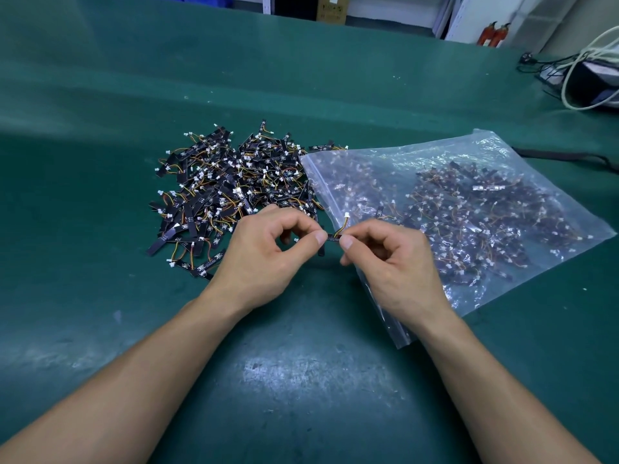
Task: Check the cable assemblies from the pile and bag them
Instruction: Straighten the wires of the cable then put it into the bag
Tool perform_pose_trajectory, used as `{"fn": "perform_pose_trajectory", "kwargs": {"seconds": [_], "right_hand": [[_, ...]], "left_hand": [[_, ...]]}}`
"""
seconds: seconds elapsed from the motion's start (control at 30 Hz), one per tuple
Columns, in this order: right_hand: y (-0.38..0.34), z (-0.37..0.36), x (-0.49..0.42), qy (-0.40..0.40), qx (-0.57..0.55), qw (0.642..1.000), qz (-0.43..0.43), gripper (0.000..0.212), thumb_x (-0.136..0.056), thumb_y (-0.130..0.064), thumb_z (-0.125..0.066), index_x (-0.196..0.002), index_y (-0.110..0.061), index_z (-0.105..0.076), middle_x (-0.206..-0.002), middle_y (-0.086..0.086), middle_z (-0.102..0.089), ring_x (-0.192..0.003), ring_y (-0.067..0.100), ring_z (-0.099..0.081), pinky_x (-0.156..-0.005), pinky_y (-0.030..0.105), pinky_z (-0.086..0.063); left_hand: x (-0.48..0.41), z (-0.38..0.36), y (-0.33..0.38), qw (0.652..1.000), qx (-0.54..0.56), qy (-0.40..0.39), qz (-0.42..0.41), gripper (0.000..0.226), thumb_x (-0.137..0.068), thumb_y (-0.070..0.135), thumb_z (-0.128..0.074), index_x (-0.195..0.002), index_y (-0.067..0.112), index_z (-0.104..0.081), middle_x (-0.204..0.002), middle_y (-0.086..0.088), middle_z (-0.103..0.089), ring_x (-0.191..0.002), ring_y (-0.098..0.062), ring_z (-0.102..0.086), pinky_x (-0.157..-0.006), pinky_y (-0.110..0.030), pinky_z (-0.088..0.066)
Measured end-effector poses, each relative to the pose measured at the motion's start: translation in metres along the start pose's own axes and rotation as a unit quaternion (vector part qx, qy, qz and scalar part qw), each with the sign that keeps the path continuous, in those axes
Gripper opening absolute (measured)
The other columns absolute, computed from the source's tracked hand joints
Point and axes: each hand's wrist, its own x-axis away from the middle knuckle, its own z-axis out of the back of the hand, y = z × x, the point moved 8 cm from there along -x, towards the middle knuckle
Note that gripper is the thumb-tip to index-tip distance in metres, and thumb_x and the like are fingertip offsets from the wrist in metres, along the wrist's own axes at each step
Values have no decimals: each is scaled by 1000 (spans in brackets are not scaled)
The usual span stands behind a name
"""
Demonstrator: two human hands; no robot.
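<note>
both hands meet low over the green table point(301, 390), sharing one cable assembly point(336, 236). the left hand point(264, 252) pinches one end of its short black strip between thumb and curled forefinger. the right hand point(392, 262) pinches the other end the same way, its other fingers tucked in. thin wires rise from the strip to a small white plug point(346, 215). the pile point(234, 192) of loose assemblies lies just behind the left hand. the clear bag point(485, 169), partly filled with more, lies flat on the right, its zip edge beside the pile and passing under the right wrist.
</note>
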Motion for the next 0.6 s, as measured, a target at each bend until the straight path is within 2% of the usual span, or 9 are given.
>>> {"fn": "perform_pose_trajectory", "kwargs": {"seconds": [0.1, 0.27, 0.37, 0.53, 0.6], "right_hand": [[0, 0, 0, -1, -13, 1000, -3, 11, -89, -31, -67, -81, -27, -73, -68, -5, -70, -62, 33, -61, -58, 40, -49], [0, 0, -1, -3, -1, 1000, 2, 15, -90, -26, -65, -77, -25, -71, -63, -9, -67, -55, 18, -54, -56, 24, -44], [-1, 0, -1, -4, -1, 1000, 8, 16, -91, -24, -66, -77, -27, -70, -63, -10, -66, -55, 8, -53, -57, 21, -43], [1, 0, 0, 3, -15, 1000, -6, 13, -89, -28, -66, -78, -28, -72, -65, -8, -68, -59, 23, -59, -58, 29, -47], [2, 0, 0, 3, -25, 1000, -14, 11, -89, -30, -67, -79, -29, -72, -67, -8, -69, -58, 21, -58, -57, 28, -46]], "left_hand": [[0, 1, 2, 1000, -3, 6, -5, 10, -86, 27, -69, -76, 31, -70, -73, 26, -64, -73, -6, -52, -68, -17, -39], [0, 0, 2, 1000, -3, -3, -2, 10, -85, 28, -68, -76, 30, -70, -74, 27, -63, -73, -5, -51, -69, -16, -38], [0, 0, 2, 1000, 4, -8, -1, 7, -85, 28, -68, -79, 29, -72, -76, 25, -66, -76, -5, -53, -70, -17, -40], [0, 0, 3, 1000, -2, -3, -10, 9, -86, 25, -68, -77, 26, -71, -74, 26, -64, -74, -7, -53, -69, -17, -39], [0, 1, 4, 1000, -7, 1, -15, 9, -86, 25, -68, -77, 26, -71, -75, 25, -64, -74, -9, -54, -69, -18, -40]]}}
